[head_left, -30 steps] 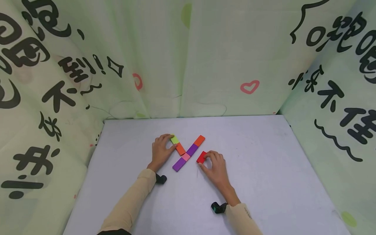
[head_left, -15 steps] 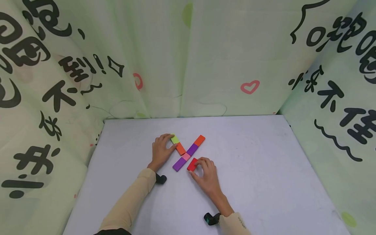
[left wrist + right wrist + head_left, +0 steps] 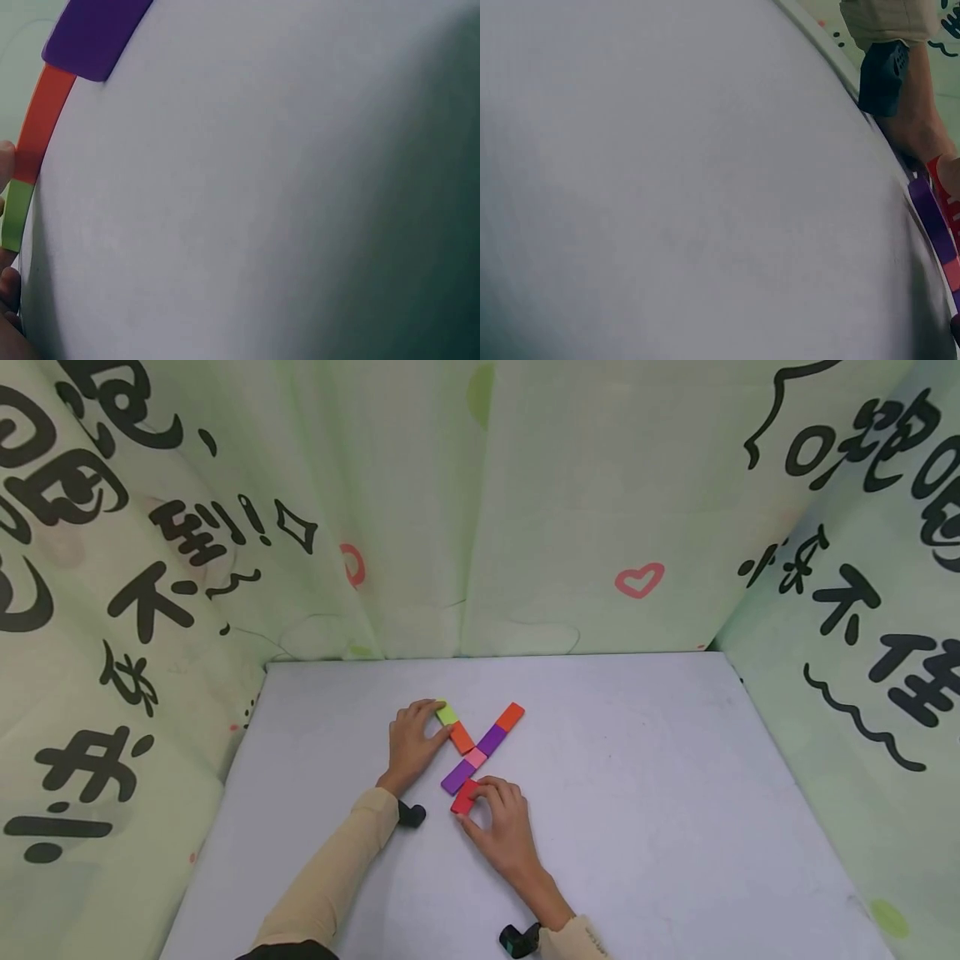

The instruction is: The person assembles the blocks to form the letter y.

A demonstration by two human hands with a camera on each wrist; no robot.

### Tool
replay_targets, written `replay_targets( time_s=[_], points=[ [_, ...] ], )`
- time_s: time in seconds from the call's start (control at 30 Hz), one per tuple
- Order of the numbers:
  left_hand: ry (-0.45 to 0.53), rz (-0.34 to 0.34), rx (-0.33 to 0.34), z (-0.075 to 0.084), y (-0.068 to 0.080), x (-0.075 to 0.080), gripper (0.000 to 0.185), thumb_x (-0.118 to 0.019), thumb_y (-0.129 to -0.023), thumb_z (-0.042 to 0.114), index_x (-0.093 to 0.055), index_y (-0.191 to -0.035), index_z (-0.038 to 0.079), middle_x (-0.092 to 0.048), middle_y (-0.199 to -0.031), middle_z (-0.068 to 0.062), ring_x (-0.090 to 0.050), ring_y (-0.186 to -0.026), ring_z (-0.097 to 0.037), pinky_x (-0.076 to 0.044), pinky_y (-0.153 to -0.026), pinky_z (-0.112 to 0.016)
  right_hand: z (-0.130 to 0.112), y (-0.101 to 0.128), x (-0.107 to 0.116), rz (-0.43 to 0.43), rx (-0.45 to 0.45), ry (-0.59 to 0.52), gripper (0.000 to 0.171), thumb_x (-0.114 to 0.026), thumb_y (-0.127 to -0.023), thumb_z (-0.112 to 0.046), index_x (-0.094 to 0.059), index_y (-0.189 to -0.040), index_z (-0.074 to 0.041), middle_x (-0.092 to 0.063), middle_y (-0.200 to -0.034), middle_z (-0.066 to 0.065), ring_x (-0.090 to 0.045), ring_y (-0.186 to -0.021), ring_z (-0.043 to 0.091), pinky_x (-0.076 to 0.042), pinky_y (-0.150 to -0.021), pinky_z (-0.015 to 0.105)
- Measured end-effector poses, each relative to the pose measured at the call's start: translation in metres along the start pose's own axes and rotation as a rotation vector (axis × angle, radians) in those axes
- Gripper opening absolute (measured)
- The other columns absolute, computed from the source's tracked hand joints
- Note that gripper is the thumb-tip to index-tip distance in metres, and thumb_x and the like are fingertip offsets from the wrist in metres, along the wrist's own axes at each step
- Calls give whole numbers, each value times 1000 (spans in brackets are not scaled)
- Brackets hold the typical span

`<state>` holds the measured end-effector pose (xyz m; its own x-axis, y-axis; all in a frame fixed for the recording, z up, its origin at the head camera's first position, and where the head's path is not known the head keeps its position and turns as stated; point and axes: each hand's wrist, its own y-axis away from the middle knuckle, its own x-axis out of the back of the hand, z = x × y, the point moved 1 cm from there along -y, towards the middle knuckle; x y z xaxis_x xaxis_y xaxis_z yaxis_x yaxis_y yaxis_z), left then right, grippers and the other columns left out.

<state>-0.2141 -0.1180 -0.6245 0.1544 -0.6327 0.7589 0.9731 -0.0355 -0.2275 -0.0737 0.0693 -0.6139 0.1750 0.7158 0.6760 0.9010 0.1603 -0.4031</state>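
In the head view, a slanted line of blocks lies on the table: an orange block (image 3: 510, 717), a purple block (image 3: 492, 741), a pink block (image 3: 476, 757) and a lower purple block (image 3: 456, 778). Meeting it from the upper left are a second orange block (image 3: 462, 737) and a light green block (image 3: 447, 713). My left hand (image 3: 409, 747) holds these two, thumb at the orange, fingertip at the green's far end. Between thumb and fingers, my right hand (image 3: 506, 831) pinches a red block (image 3: 462, 797) beside the lower purple block; whether they touch, I cannot tell.
The white table (image 3: 675, 777) extends around the blocks on all sides. A pale green curtain (image 3: 547, 527) with black writing encloses its back and sides. Black devices (image 3: 411, 815) sit at both wrists.
My right hand has carried the red block leftward and nearer to me, from right of the slanted line to its lower end. My left hand and the other blocks stay put.
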Motion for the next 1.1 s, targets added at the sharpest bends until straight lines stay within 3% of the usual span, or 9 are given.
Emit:
replay_targets(
  time_s=[0.57,0.83,1.1],
  points=[
    [-2,5,-16,-1,-2,-2,52,-76,-94,42,-64,-141,21,-62,-144,-8,-56,-128,-33,-42,-99,-52,-20,10,-16,-6,39,6,40,-93,-79,-29,-66,-108,-18,-64,-120,1,-58,-114,19,-44,-89,39],
    [4,-49,-24,-5,-1,2,52,-73,-96,43,-62,-143,21,-59,-147,-9,-55,-129,-34,-42,-99,-52,-29,13,-22,1,40,65,43,-93,-79,-32,-66,-110,-18,-64,-116,0,-59,-112,18,-43,-87,36],
    [31,-108,-27,-4,-1,7,51,-70,-100,38,-59,-147,21,-52,-154,-11,-50,-135,-37,-40,-102,-55,-36,18,-30,-11,2,165,48,-92,-79,-36,-66,-114,-17,-62,-118,1,-57,-110,18,-42,-94,40]
  ],
)
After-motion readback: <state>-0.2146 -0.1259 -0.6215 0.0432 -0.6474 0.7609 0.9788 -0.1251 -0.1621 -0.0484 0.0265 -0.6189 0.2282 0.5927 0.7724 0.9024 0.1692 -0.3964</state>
